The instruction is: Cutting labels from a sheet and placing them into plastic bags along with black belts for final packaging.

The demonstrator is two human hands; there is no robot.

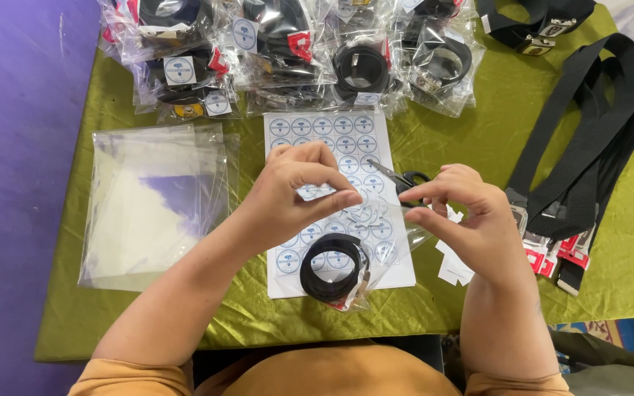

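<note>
My left hand (299, 192) and right hand (471, 216) meet above the sticker sheet (335, 147), each pinching the open mouth of a clear plastic bag (376, 242) between thumb and fingertips. The bag hangs down toward me, and the coiled black belt (329, 268) sits at its bottom, resting on the lower part of the sheet near the worktop (478, 125) edge. So both grips are closed on the bag's top edge, lightly, not clenched.

To do this well, I judge I should keep the two sides of the mouth level and pulled flat, so the flap folds without a crease and no air bulges around the coil. The film is thin and slippery; a pinch close to the corners gives better control than one near the middle. I keep the belt settled at the bottom so its buckle does not snag the film.

The scissors (405, 178) lie just behind my fingers, close enough to catch the bag if I lift carelessly. Spare empty bags (152, 198) lie to my left, finished packs (295, 51) at the far edge, loose belts (588, 139) to my right.
</note>
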